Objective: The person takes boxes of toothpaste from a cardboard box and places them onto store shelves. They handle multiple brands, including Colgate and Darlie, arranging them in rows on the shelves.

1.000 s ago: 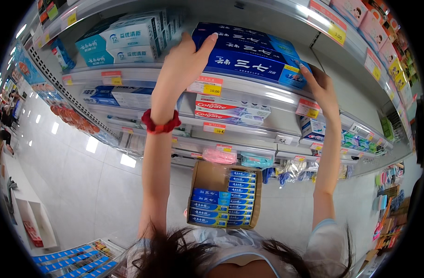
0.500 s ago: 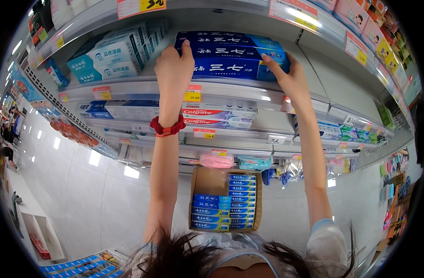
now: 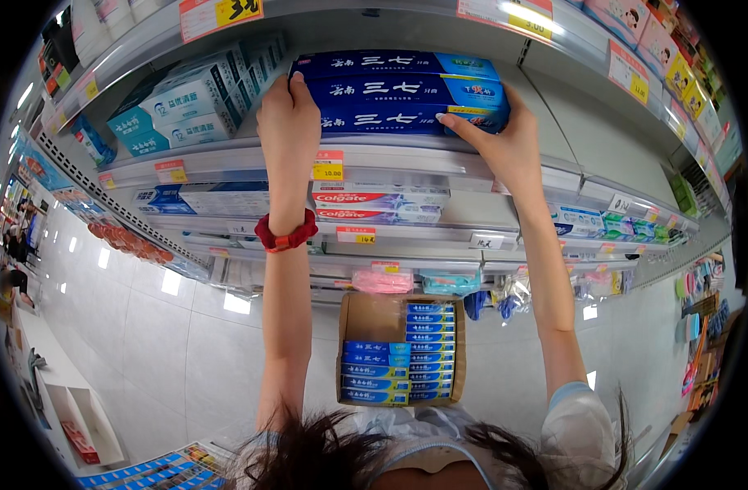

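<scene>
A row of dark blue toothpaste boxes lies lengthwise on the shelf, one behind another, with light blue right ends. My left hand is closed at their left end, its thumb on top and the other fingers curled out of sight. Around the right end bends my right hand, the thumb against the front box and the fingertips hidden behind. A red scrunchie circles my left wrist. Below, an open carton on the floor holds several blue toothpaste boxes stacked in two columns.
Teal-and-white toothpaste boxes stand stacked left of my left hand. The shelf edge carries price tags and runs under my wrists. An upper shelf overhangs the boxes. Red-and-white toothpaste boxes fill part of the lower shelf.
My right thumb has slid down and left to the front box, uncovering more of the light blue ends. Both hands and the boxes appear a little farther left, and the view has shifted slightly.
</scene>
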The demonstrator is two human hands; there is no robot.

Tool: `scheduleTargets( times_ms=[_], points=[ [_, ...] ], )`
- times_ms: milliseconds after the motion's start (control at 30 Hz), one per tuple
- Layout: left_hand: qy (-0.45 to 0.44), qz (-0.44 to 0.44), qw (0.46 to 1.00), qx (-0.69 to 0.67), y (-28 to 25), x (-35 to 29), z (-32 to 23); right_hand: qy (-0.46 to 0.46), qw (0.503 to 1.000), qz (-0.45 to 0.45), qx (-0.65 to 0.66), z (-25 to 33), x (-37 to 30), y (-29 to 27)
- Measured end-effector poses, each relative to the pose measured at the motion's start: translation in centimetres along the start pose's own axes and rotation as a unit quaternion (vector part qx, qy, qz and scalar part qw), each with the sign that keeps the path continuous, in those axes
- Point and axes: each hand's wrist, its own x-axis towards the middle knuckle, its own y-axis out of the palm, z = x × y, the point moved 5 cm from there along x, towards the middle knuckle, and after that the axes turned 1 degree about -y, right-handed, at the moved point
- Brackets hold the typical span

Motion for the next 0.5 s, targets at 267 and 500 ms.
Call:
scheduleTargets(
  times_ms=[267,500],
  points=[
    [0.030,-0.026,0.999,-0.010,1.2,-0.6,0.1,-0.005,0.999,-0.017,-0.050,-0.7,-0.4,-0.8],
    [0.140,-0.138,0.955,-0.222,-2.5,-4.3,-3.2,-0.154,0.985,-0.068,-0.025,4.3,-2.7,-3.0]
  ],
)
